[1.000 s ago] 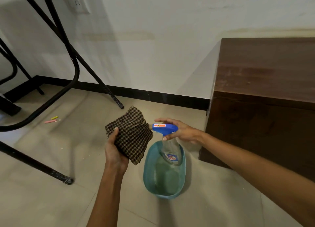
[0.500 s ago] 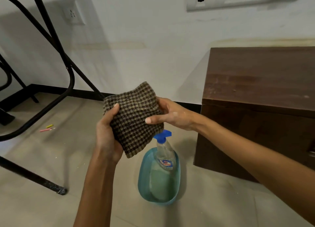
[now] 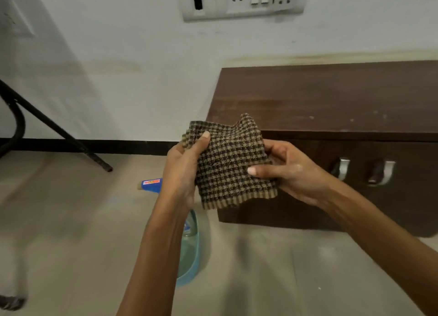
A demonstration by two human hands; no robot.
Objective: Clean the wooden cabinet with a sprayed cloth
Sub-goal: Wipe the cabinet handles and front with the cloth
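Note:
A brown checked cloth [image 3: 231,164] is held up in front of me by both hands. My left hand [image 3: 183,171] grips its left side with the thumb on the front. My right hand [image 3: 288,173] holds its right side, thumb pressed across the lower front. The dark wooden cabinet [image 3: 331,97] stands low against the wall at the right, just behind the cloth, with two metal handles [image 3: 342,168] on its front. The spray bottle stands in a teal basin [image 3: 193,261] on the floor, mostly hidden by my left forearm; its blue head [image 3: 150,184] shows.
A black metal chair frame [image 3: 47,126] stands at the left, one foot on the tiled floor [image 3: 71,221]. A switch and socket panel [image 3: 241,0] is on the wall above the cabinet. A black skirting strip runs along the wall base.
My right hand let go of the spray bottle, which now stands in the basin, and took hold of the cloth. Both hands have carried the cloth up and right toward the cabinet.

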